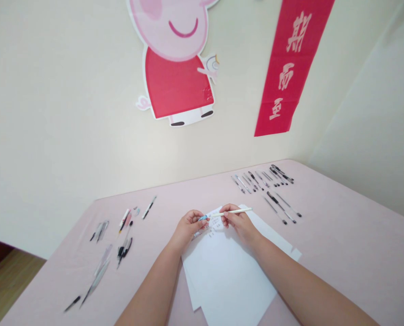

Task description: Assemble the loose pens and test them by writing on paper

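Observation:
Both my hands meet over a stack of white paper sheets (229,276) on a pink table (341,235). My right hand (238,222) pinches a slim cream-coloured pen (236,211) that points to the left, its barrel sticking out to the right. My left hand (188,224) is closed on a small blue cap (203,218) right at the pen's tip. Some small writing shows on the top sheet just below the hands.
Several pens lie in a row at the far right (263,179), with more below them (281,207). Other pens and pen parts are scattered on the left (123,235). A cartoon pig cutout (178,68) and a red banner (290,68) hang on the wall.

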The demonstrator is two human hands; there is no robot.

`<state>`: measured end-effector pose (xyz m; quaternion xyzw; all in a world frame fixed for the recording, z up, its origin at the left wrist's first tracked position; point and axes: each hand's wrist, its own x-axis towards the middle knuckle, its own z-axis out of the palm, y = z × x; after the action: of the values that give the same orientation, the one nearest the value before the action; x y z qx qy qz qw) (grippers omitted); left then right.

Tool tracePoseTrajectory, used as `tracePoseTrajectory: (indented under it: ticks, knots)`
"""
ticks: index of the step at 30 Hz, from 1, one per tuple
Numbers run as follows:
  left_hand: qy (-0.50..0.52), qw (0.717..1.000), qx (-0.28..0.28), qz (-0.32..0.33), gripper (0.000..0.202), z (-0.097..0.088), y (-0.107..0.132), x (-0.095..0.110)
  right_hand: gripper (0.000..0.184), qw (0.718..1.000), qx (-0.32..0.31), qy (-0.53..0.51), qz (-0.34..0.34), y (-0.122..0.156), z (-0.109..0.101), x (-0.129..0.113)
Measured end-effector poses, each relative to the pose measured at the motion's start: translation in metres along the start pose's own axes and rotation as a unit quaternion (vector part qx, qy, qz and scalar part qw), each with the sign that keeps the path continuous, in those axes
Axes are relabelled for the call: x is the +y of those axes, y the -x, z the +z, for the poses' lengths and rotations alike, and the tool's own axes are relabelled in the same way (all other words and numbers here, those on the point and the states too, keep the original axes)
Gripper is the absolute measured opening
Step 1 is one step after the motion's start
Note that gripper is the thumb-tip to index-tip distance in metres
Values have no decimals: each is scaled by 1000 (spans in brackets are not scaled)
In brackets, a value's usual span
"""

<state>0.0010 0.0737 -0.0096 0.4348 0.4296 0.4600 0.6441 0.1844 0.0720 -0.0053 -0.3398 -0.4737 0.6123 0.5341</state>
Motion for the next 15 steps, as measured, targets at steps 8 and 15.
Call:
tracePoseTrajectory:
  ticks: [8,15]
  knots:
    - [-26,999,-8,22,34,-2,-2,-3,16,1000,-1,25,1,0,1,1]
    - [-44,998,-17,35,29,-3,-2,-4,16,999,2,42,-6,0,2,-1]
